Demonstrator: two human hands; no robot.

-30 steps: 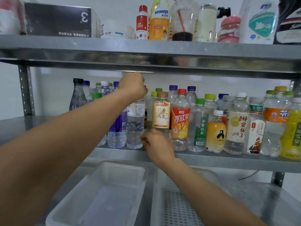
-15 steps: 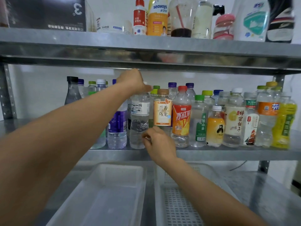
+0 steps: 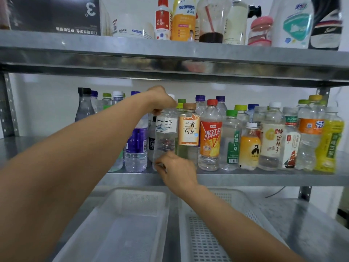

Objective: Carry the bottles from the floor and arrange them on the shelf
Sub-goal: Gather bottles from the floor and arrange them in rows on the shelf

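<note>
A clear water bottle (image 3: 164,137) with a white mountain label stands at the front of the middle shelf (image 3: 245,179). My left hand (image 3: 160,100) is closed over its neck and white cap from above. My right hand (image 3: 176,170) touches its base with the fingertips. To its left stands a purple-labelled bottle (image 3: 136,146); to its right, an orange-labelled tea bottle (image 3: 188,132) and a red iced-tea bottle (image 3: 210,140). Several more bottles fill the shelf out to the right end.
The upper shelf (image 3: 170,52) carries a dark box (image 3: 54,15), a white jar and several containers. Below the middle shelf sit a clear plastic tray (image 3: 120,224) and a white perforated basket (image 3: 217,233). The shelf's left end holds no bottles.
The clear bottle has shifted slightly right, closer to the tea bottle. My left hand stays on its top and my right hand stays at its base. The camera moved a little closer.
</note>
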